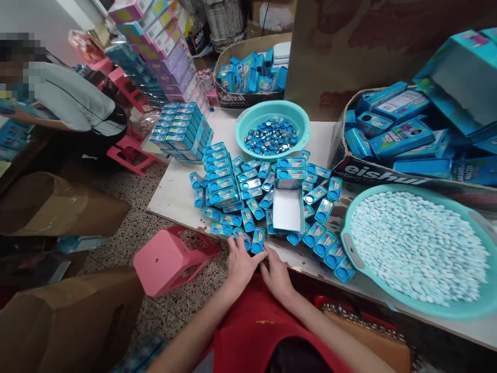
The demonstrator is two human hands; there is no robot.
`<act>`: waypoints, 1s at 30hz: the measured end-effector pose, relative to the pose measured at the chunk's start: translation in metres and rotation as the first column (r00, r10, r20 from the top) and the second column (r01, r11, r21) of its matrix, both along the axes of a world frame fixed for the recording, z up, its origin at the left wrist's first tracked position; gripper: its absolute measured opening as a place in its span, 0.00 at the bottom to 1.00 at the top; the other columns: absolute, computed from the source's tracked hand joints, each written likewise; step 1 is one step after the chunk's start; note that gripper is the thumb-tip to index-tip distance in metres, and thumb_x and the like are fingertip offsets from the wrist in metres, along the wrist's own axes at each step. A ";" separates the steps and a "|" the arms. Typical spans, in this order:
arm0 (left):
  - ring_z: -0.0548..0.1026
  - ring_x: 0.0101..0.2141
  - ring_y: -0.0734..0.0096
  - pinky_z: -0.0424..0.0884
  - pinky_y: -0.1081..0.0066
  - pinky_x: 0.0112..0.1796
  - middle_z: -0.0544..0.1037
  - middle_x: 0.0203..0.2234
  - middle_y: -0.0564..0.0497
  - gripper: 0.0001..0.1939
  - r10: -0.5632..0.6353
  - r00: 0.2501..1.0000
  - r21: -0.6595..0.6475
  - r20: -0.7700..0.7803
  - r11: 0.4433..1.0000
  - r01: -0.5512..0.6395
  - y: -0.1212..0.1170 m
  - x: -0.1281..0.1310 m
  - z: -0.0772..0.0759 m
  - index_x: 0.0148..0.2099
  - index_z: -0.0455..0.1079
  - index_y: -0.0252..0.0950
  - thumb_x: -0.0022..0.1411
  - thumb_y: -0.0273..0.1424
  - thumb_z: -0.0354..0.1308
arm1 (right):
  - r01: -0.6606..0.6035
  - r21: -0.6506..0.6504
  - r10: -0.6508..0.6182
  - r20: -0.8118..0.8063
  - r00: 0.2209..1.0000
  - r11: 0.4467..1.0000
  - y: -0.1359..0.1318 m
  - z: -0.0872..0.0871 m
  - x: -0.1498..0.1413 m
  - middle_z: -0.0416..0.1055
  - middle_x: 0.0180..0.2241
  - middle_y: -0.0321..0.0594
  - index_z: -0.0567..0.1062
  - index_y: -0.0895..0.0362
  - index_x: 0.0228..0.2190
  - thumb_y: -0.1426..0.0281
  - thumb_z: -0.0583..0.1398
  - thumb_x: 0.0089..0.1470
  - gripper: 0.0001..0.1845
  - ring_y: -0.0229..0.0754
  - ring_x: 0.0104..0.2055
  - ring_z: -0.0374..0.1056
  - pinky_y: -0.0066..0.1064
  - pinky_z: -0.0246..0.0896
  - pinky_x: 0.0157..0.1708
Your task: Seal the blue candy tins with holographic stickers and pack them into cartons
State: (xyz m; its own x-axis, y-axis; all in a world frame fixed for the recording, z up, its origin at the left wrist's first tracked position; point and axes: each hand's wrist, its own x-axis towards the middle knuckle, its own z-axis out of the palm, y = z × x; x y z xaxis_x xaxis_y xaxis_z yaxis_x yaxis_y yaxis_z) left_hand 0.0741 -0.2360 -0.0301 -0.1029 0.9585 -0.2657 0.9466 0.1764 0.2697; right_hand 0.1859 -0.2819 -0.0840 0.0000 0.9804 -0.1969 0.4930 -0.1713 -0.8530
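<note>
At the front edge of the table, my left hand (241, 260) spreads its fingers over the near end of a blue candy tin (241, 236). Its thumb stretches right, below a second blue tin (258, 240). My right hand (277, 273) is close beside it, fingers reaching forward to that second tin's near right corner. A gap shows between its thumb and forefinger, and neither hand visibly lifts anything. Many small tins with round blue recesses lie around, some stacked in a block (219, 176). An open white-lined box (288, 210) rests among them.
A turquoise basin (240, 137) contains small round metal-and-blue pieces. At right, another basin (347, 243) is full of pale blue candies. Behind it stands a carton (373, 173) of blue boxes. A pink stool (161, 261) is left of the table; a person (73, 98) works beyond.
</note>
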 end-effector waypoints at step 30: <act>0.60 0.56 0.57 0.60 0.57 0.55 0.60 0.55 0.40 0.40 -0.769 0.622 0.345 0.150 0.630 0.696 0.143 0.067 0.092 0.64 0.45 0.35 0.53 0.34 0.57 | 0.435 0.203 -0.456 0.066 0.888 0.877 0.076 0.038 0.084 0.65 0.40 0.49 0.68 0.60 0.49 0.70 0.50 0.55 0.21 0.48 0.43 0.64 0.43 0.61 0.45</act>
State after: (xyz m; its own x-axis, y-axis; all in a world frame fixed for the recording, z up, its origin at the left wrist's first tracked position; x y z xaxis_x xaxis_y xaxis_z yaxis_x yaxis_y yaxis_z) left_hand 0.1410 -0.0926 0.0621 0.6986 0.7122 0.0693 0.6141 -0.6465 0.4527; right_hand 0.2696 -0.2054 -0.0458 0.4562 0.8899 0.0063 0.4915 -0.2460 -0.8354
